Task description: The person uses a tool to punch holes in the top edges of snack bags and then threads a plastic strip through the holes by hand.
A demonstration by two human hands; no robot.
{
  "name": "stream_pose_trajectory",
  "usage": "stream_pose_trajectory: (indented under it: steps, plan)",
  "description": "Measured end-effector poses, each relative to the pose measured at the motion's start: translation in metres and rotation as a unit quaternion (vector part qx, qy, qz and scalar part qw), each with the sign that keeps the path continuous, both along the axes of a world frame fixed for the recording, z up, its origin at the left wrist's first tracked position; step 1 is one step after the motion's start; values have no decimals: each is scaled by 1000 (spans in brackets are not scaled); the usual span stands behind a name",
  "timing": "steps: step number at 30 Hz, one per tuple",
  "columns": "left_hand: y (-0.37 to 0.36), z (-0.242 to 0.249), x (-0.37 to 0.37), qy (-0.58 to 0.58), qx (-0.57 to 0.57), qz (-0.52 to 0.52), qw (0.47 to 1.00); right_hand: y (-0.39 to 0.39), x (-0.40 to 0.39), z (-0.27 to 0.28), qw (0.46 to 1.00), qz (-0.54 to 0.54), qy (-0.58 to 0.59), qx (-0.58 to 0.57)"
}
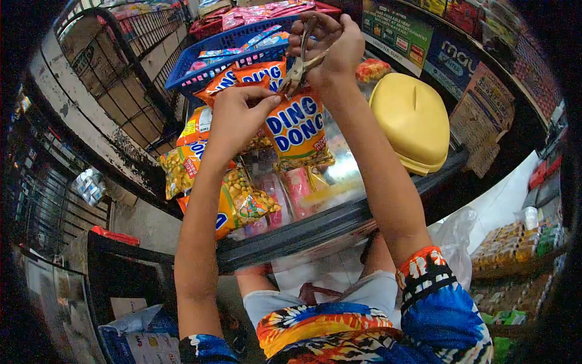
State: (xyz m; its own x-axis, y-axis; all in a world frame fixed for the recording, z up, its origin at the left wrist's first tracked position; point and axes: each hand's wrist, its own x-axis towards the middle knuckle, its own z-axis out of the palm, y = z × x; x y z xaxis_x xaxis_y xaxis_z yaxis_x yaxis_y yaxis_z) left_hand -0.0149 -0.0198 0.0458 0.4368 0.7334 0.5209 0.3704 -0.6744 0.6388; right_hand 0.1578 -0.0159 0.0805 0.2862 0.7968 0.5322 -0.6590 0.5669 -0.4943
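My right hand (pixel 339 54), raised over the counter, is closed around the handles of metal pliers (pixel 296 76). Their jaws point down at the top edge of an orange snack bag (pixel 296 130) with "Ding Dong" lettering. My left hand (pixel 239 115) pinches that same top edge, right beside the jaws. The bag hangs upright, its clear lower part just above the glass counter. More orange snack bags (pixel 248 197) of the same kind lie in a pile under and left of my left forearm. Whether the jaws are clamped on the bag is hard to see.
Behind the bags stands a blue plastic basket (pixel 182 68) with packets in it. A red tray (pixel 332 10) of pink packets is farther back. To the right, a yellow lidded container (pixel 412 121) sits on the counter (pixel 291 235). Metal grilles (pixel 142 39) line the left side.
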Motion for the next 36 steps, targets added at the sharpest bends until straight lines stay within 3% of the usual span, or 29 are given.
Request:
stream_pose_trajectory:
  steps: [6, 12, 14, 36]
  plan:
    - [-5, 4, -1, 45, 21, 8, 999, 5, 2, -3, 1000, 12, 7, -10]
    - [-3, -1, 1, 25, 94, -1, 995, 2, -2, -2, 997, -59, 8, -43]
    - [-3, -1, 2, 24, 82, 0, 996, 7, 2, -5, 1000, 8, 15, 0]
    - [-4, -1, 3, 14, 78, -28, 996, 9, 8, -5, 999, 7, 53, -7]
